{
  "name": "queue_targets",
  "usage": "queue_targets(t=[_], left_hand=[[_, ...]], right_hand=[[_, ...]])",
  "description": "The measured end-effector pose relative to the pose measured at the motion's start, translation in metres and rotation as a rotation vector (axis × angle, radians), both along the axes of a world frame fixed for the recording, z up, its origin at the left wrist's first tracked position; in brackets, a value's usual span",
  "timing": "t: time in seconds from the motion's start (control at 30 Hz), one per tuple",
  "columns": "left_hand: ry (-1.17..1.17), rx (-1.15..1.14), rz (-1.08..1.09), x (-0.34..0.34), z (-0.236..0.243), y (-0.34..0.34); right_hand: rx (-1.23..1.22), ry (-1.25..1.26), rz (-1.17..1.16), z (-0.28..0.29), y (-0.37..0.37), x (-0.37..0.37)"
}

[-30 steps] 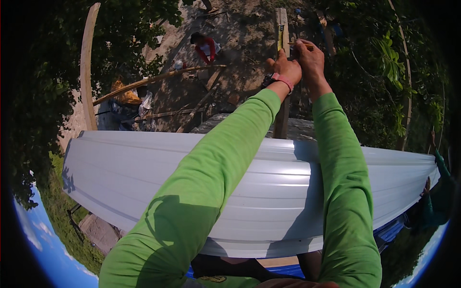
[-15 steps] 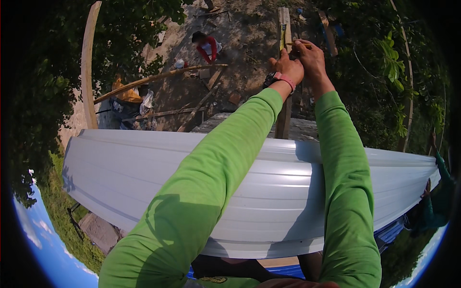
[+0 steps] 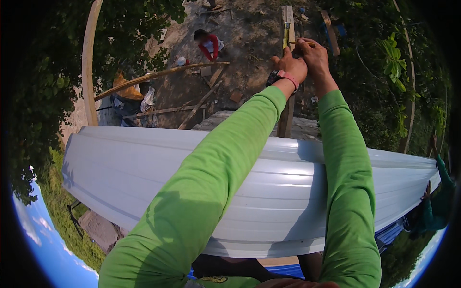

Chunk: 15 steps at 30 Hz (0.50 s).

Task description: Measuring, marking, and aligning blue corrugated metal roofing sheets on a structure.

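My left hand (image 3: 293, 67) has its fingers closed on a yellow tape measure (image 3: 286, 34), whose blade lies along an upright wooden post (image 3: 285, 120); the black object beside my pink-banded wrist is partly hidden. Just to its right my right hand (image 3: 314, 60) pinches a yellow pencil (image 3: 310, 44) crosswise near the post. Below both hands a long white ribbed metal sheet (image 3: 120, 173) spans the view, with my green-sleeved forearms reaching over it.
A second post (image 3: 90, 57) stands left, joined by a curved pole (image 3: 158, 74). Below, a person (image 3: 209, 45) in red sleeves bends over that pole. A co-worker's green-sleeved arm (image 3: 444, 170) touches the sheet at far right. Leafy branches (image 3: 394, 62) flank the right side.
Both my hands and the post they are at have shifted slightly rightward in the view. The person below leans a little differently. My grip looks the same.
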<state>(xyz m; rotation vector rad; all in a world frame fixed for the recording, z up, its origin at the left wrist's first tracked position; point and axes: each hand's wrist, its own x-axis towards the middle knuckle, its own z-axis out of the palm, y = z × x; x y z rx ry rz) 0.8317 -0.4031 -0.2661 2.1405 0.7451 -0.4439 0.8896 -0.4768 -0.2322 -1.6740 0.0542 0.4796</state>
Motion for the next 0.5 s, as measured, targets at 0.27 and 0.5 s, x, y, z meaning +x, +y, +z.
queue_targets(t=[0.27,0.5], left_hand=[[0.004,-0.042,0.156,-0.008,0.036,-0.020],[-0.073,-0.173,0.237,-0.007,0.025,-0.014]], right_hand=[[-0.454,-0.301,-0.011,-0.005,-0.018,-0.005],[-0.488,-0.306,-0.049,0.028,-0.014,-0.021]])
